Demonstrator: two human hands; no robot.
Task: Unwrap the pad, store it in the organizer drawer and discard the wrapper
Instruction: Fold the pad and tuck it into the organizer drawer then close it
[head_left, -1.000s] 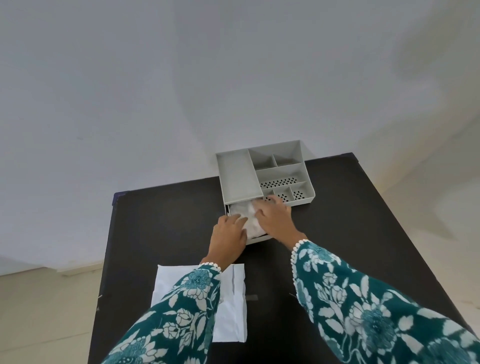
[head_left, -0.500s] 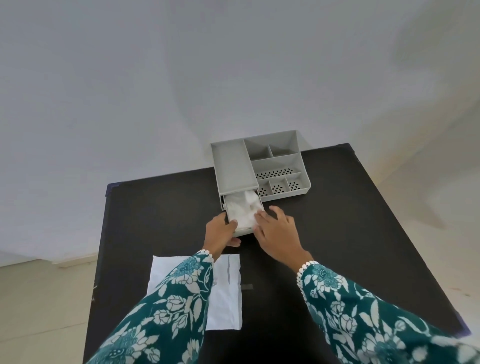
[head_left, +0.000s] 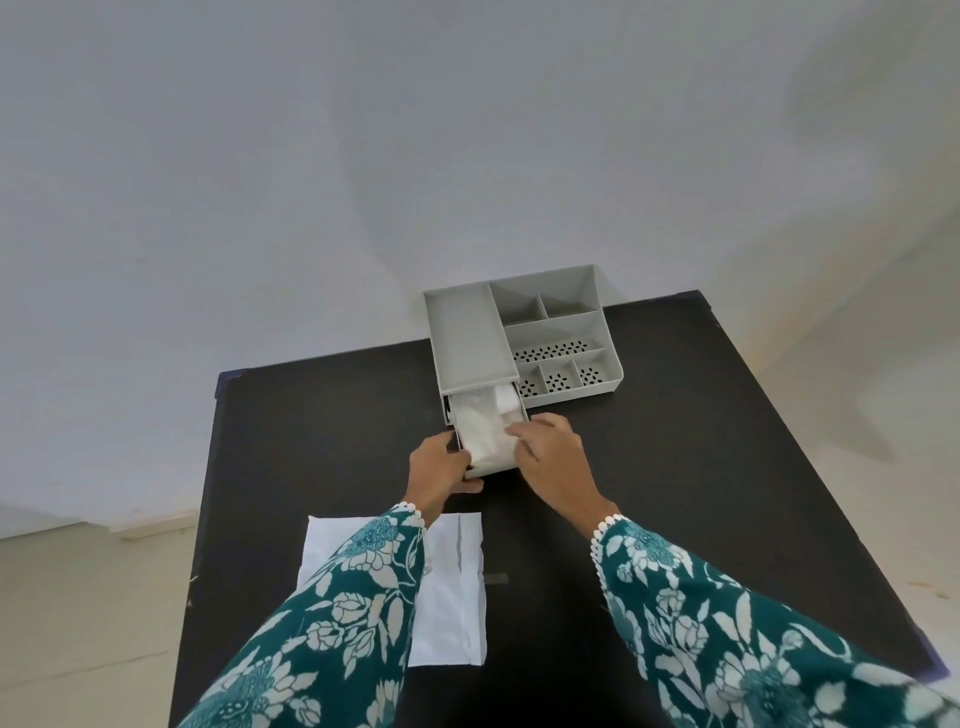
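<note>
The grey organizer (head_left: 470, 338) stands at the table's far edge, and its drawer (head_left: 493, 471) is pulled out toward me. A white pad (head_left: 483, 426) lies crumpled inside the drawer. My left hand (head_left: 436, 470) grips the drawer's front left corner, thumb under its front. My right hand (head_left: 550, 454) rests at the drawer's right side, fingertips on the pad's near right edge. The flat white wrapper (head_left: 449, 587) lies on the table near me, partly hidden under my left sleeve.
The black table (head_left: 701, 467) has its left edge close to my left arm and its right edge far out. The organizer's open compartments (head_left: 556, 332) sit to the right of the drawer. A pale wall rises right behind the organizer.
Both hands have drawn back from inside the drawer to its front corners. More of the white pad shows in the drawer. The camera has tilted a little.
</note>
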